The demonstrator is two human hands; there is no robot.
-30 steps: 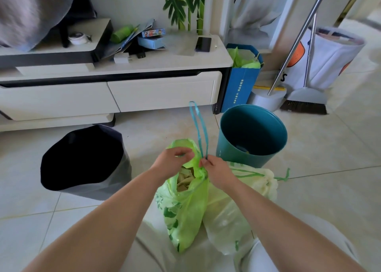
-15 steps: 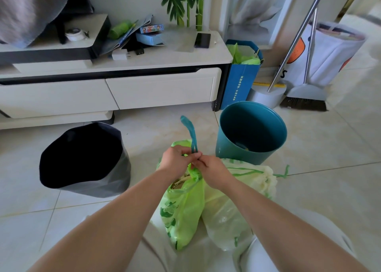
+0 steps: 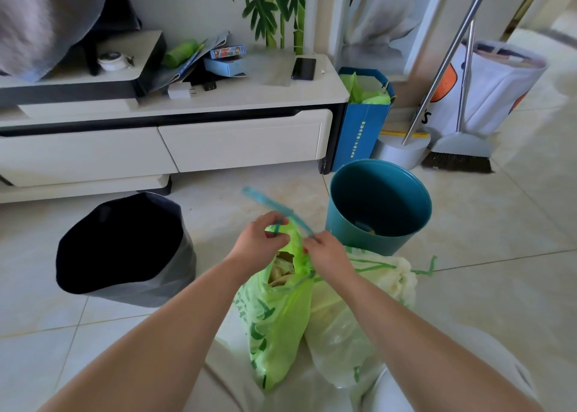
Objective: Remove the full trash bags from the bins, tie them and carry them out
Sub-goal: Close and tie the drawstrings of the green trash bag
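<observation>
My left hand [image 3: 260, 240] pinches the gathered neck of a thin, crinkly green trash bag [image 3: 274, 311]; my right hand [image 3: 326, 252] pinches its flat blue drawstring [image 3: 274, 204], which loops up between them. The bag stands on the tile floor [image 3: 499, 286] between my knees, its mouth partly open and showing crumpled paper. Touching it on the right slumps a paler, filmy bag [image 3: 359, 318]. Beyond sit a smooth round teal bin [image 3: 379, 205], unlined, and a dark-lined bin [image 3: 125, 249]. Risk, as I judge it — the slick ribbon slipping before the knot cinches, or the thin plastic tearing if I pull hard.
</observation>
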